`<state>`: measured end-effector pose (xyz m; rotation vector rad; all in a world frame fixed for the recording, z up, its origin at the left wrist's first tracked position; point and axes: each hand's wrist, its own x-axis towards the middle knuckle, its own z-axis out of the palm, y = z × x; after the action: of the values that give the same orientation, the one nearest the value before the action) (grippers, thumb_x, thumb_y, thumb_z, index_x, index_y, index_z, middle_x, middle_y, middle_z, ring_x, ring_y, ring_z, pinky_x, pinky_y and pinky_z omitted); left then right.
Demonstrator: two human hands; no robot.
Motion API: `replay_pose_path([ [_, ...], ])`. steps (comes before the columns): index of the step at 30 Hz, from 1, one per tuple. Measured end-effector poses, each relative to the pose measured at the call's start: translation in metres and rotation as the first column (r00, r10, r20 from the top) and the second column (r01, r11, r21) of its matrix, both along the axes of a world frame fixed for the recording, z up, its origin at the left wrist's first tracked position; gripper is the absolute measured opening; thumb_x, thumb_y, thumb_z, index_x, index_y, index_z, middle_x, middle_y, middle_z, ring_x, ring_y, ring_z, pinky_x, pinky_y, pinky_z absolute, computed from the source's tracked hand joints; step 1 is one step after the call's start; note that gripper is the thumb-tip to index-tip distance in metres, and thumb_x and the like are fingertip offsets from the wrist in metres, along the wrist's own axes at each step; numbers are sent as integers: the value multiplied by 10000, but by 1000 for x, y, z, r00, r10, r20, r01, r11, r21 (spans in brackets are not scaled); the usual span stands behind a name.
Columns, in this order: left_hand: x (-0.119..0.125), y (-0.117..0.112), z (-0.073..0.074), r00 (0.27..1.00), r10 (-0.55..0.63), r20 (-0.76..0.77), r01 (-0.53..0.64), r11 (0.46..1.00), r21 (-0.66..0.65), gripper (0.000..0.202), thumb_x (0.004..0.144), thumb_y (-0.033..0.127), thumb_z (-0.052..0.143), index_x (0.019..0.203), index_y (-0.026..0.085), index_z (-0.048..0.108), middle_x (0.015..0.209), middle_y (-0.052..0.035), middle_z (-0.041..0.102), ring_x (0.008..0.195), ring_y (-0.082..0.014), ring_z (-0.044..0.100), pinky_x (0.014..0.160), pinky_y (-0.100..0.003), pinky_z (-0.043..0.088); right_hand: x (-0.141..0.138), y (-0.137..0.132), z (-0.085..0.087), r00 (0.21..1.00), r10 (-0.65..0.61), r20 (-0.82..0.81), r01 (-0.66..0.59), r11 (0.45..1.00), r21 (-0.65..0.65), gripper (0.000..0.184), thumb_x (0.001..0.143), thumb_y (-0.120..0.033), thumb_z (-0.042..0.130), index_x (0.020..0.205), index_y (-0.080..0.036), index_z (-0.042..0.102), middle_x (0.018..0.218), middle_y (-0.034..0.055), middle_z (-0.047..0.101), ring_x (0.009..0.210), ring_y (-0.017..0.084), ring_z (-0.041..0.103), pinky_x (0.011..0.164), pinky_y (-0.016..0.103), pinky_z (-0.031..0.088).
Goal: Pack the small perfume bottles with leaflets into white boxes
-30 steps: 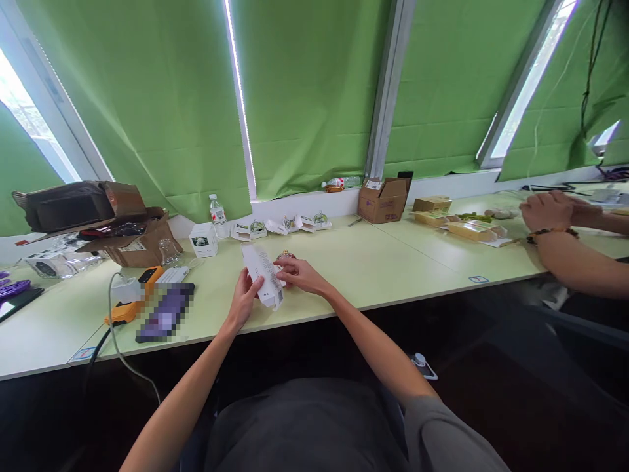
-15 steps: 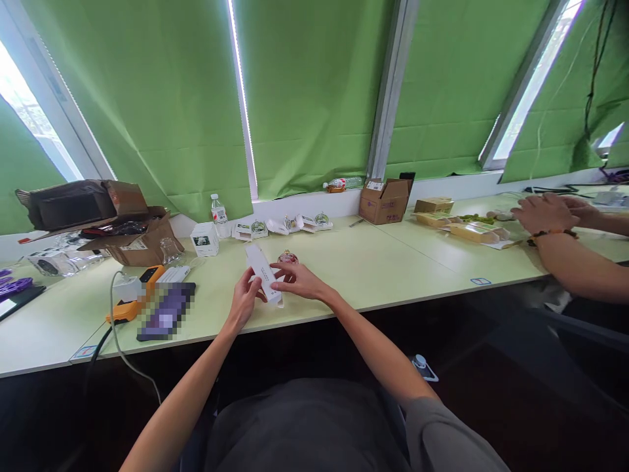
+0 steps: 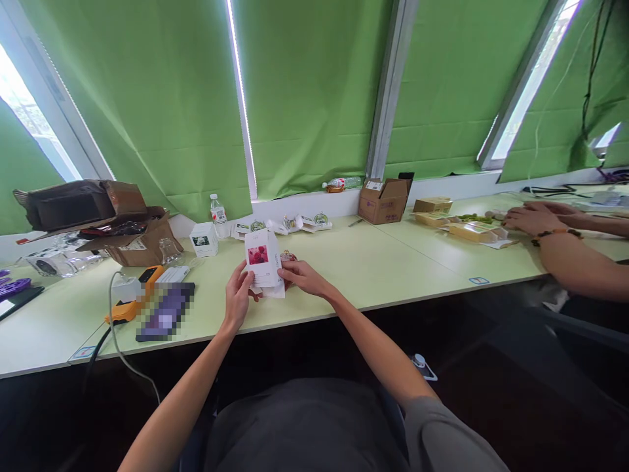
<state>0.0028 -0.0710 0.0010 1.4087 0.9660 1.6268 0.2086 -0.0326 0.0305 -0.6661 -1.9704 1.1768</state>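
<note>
Our grip has the white box (image 3: pixel 265 270) held from both sides, left hand (image 3: pixel 237 296) and right hand (image 3: pixel 303 276) at opposite edges, seemingly to steady its printed face towards us; it's between our thumbs, over the tabletop (image 3: pixel 393 272), the reddish ornament (image 3: pixel 288 255) just behind our right fingers.

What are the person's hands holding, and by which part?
A white box with a red picture, held near its lower end: left hand on the left side, right hand on the right.
</note>
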Motion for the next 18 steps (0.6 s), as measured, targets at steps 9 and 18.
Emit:
replay_pose_path([
  [9, 1, 1, 0, 995, 97, -24, -97, 995, 3, 575, 775, 494, 675, 1244, 197, 525, 934, -50, 654, 519, -80, 537, 378, -186, 400, 3, 0, 2, 999, -32, -41, 32, 999, 3, 565, 839, -570, 590, 1217, -151, 608, 899, 66, 695, 778, 191, 645, 676, 292, 547],
  [18, 3, -3, 4, 1000, 16, -4, -16, 1000, 25, 618, 803, 467, 658, 1346, 236, 472, 926, -45, 653, 557, -85, 536, 439, -193, 447, 1, 9, -6, 977, -164, -136, 153, 984, -86, 807, 819, -485, 652, 1484, -148, 342, 965, 74, 711, 739, 176, 638, 642, 298, 561],
])
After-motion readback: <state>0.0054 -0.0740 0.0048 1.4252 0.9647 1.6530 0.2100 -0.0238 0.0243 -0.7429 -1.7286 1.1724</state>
